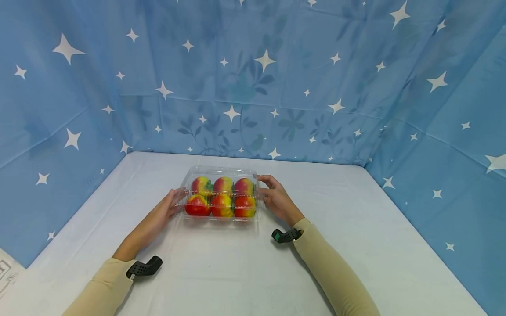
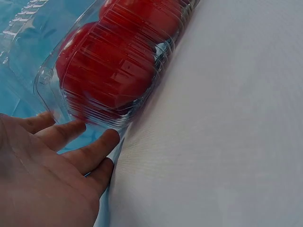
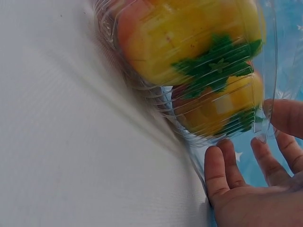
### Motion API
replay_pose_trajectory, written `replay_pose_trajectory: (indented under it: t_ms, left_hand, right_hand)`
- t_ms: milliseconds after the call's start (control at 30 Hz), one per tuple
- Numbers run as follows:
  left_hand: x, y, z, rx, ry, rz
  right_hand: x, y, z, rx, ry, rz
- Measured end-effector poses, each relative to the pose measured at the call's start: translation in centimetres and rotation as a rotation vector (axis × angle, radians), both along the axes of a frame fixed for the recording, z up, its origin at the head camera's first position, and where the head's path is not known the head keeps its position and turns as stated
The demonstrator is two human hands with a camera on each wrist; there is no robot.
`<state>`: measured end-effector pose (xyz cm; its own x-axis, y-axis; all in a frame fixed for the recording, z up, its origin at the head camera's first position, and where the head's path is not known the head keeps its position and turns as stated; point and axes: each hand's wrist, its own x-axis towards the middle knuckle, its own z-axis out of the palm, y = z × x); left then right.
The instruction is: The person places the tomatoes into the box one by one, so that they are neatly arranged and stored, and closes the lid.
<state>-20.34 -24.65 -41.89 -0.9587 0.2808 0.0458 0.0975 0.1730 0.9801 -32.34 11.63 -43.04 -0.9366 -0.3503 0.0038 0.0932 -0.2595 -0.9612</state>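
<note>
A clear plastic clamshell box (image 1: 219,170) lies on the white-covered table, with several red-and-yellow fruits (image 1: 222,205) in two rows inside. Green leafy tops (image 3: 218,66) show on the fruits through the ribbed wall in the right wrist view. At the box's left end is my left hand (image 1: 174,202), its fingers (image 2: 97,149) extended and fingertips right at the lower wall and rim. My right hand (image 1: 277,201) is at the opposite end. Its thumb (image 3: 285,116) lies along the rim, while the other fingers spread loosely by the wall.
The white tablecloth (image 1: 221,272) spreads around the box and both forearms. Blue curtains (image 1: 245,87) with white stars hang behind the table and along both sides. Black wrist devices (image 1: 144,267) are strapped over the beige sleeves.
</note>
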Motion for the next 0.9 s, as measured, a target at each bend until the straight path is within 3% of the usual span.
replay_pose_trajectory:
  t_ms: [533, 700, 900]
  left_hand:
    - [0.0, 0.3, 0.0, -0.037, -0.067, 0.083]
    - [0.0, 0.2, 0.2, -0.035, -0.058, 0.07]
    - [0.3, -0.8, 0.8, -0.146, -0.029, 0.029]
  right_hand:
    - [-0.2, 0.7, -0.3, 0.004, 0.019, 0.017]
    - [-0.2, 0.6, -0.2, 0.009, 0.015, 0.016]
    - [-0.2, 0.5, -0.2, 0.008, 0.011, 0.015]
